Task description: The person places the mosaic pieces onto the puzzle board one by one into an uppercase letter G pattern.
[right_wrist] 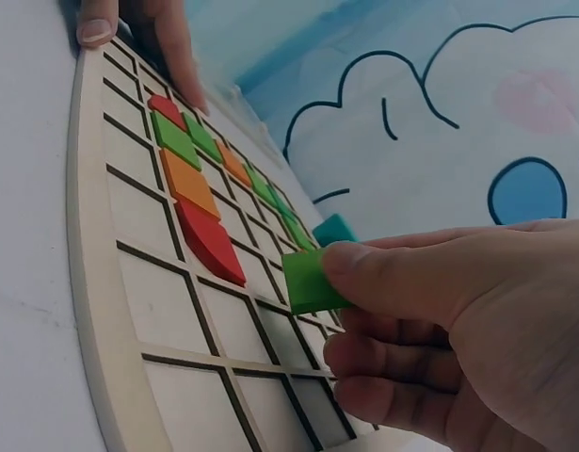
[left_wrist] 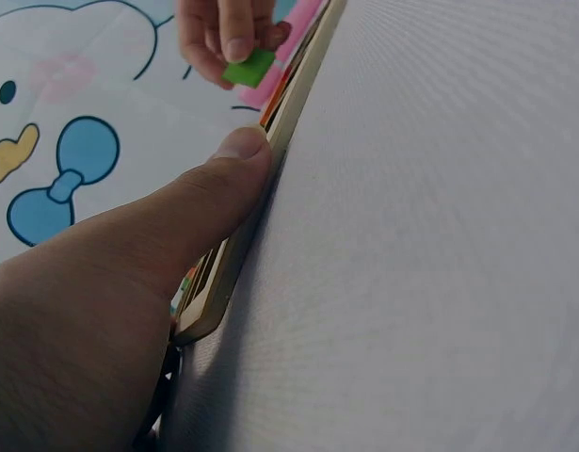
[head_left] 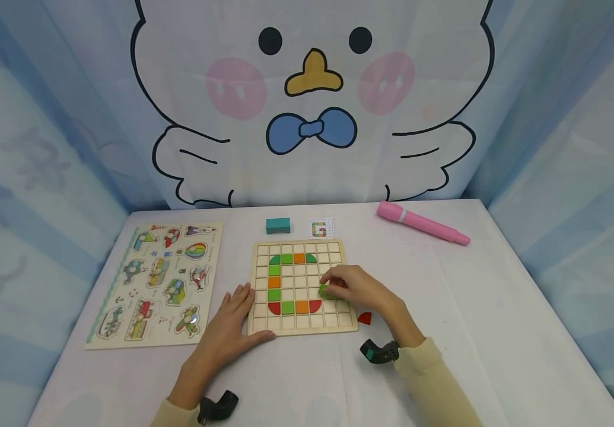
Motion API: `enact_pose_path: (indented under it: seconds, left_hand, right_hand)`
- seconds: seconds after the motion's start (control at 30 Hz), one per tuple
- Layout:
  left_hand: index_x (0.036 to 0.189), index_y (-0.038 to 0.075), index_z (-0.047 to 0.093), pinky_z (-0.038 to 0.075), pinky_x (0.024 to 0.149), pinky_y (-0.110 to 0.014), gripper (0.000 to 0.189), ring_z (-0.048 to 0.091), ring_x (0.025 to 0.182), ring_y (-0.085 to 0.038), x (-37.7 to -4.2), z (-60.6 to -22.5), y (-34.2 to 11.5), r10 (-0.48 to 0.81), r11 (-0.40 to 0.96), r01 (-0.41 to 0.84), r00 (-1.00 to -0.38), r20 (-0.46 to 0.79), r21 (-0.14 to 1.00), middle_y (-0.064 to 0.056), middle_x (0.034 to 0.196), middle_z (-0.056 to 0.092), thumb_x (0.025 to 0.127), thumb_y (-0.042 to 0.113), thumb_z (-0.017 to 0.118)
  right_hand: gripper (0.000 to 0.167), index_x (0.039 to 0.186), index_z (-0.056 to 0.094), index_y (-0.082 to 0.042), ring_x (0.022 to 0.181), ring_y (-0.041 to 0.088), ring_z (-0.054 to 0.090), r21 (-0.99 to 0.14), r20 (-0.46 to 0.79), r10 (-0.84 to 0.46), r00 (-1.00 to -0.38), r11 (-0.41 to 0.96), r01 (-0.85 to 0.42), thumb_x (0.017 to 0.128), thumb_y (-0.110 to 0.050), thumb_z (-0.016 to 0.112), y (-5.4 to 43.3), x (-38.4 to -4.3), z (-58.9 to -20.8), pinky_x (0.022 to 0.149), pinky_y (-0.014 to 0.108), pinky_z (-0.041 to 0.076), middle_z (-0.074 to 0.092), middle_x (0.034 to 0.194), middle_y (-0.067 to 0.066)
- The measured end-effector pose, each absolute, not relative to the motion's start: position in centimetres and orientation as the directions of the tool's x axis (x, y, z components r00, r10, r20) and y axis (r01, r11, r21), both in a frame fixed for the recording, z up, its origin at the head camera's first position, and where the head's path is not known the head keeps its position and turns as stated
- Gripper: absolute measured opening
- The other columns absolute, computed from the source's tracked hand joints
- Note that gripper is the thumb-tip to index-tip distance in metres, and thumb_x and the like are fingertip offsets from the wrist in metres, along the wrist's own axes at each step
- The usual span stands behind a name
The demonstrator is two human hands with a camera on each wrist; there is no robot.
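Observation:
A wooden grid board [head_left: 304,327] lies on the table with green, orange and red tiles set in its cells in a C-like shape. My right hand [head_left: 365,290] is over the board's right part and pinches a green square tile [right_wrist: 310,282] between thumb and fingers. In the right wrist view that tile is tilted above the cells, near a red rounded tile [right_wrist: 210,247]. My left hand [head_left: 223,332] rests at the board's lower left corner, fingers along the left side and thumb on the front edge. A loose red tile [head_left: 364,318] lies just off the board's right edge.
Left of the board lies a picture puzzle board [head_left: 125,290] with vehicle pieces. Behind the grid board are a teal block [head_left: 277,225] and a small card [head_left: 329,227] printed with a coloured grid pattern. A pink pen-shaped object [head_left: 424,223] lies at the back right.

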State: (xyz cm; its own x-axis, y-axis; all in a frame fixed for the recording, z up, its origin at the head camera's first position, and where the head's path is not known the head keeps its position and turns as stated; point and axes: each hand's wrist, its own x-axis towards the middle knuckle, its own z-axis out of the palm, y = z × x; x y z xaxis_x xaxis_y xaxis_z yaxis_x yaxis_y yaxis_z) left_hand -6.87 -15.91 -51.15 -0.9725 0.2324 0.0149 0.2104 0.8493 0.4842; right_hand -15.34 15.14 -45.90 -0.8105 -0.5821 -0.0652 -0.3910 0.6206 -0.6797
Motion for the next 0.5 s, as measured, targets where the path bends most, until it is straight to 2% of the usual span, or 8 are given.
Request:
enact_pose_path:
  seconds: [0.13,0.37,0.5]
  left_hand:
    - [0.155,0.003,0.034,0.019,0.129,-0.048,0.110,0.025,0.154,-0.030,-6.9,-51.2,-15.9,0.230,0.853,0.206,-0.973,0.008,0.480,-0.012,0.165,0.029,0.077,0.071,0.071]
    - [0.155,0.003,0.035,0.019,0.129,-0.048,0.109,0.025,0.154,-0.031,-6.8,-51.0,-15.8,0.232,0.849,0.207,-0.973,0.010,0.486,-0.012,0.164,0.029,0.077,0.070,0.072]
    - [0.155,0.003,0.034,0.019,0.129,-0.048,0.109,0.025,0.154,-0.031,-6.8,-51.1,-15.8,0.234,0.852,0.209,-0.972,0.008,0.480,-0.012,0.165,0.029,0.077,0.070,0.071]
  right_hand:
    - [0.018,0.111,0.071,-0.009,0.081,0.008,0.056,-0.660,-0.040,-0.578,-0.815,0.628,-0.412,0.097,-0.020,0.068,14.3,-15.3,-46.4,0.073,0.020,0.053,0.068,0.092,-0.004]
    - [0.013,0.105,0.070,-0.013,0.082,0.008,0.059,-0.680,-0.040,-0.534,-0.844,0.633,-0.368,0.096,-0.022,0.069,13.5,-15.2,-47.1,0.076,0.020,0.055,0.067,0.093,-0.006]
    - [0.013,0.105,0.071,-0.014,0.083,0.007,0.057,-0.638,0.001,-0.552,-0.834,0.642,-0.425,0.097,-0.023,0.068,13.3,-15.2,-47.8,0.076,0.022,0.054,0.066,0.096,-0.006]
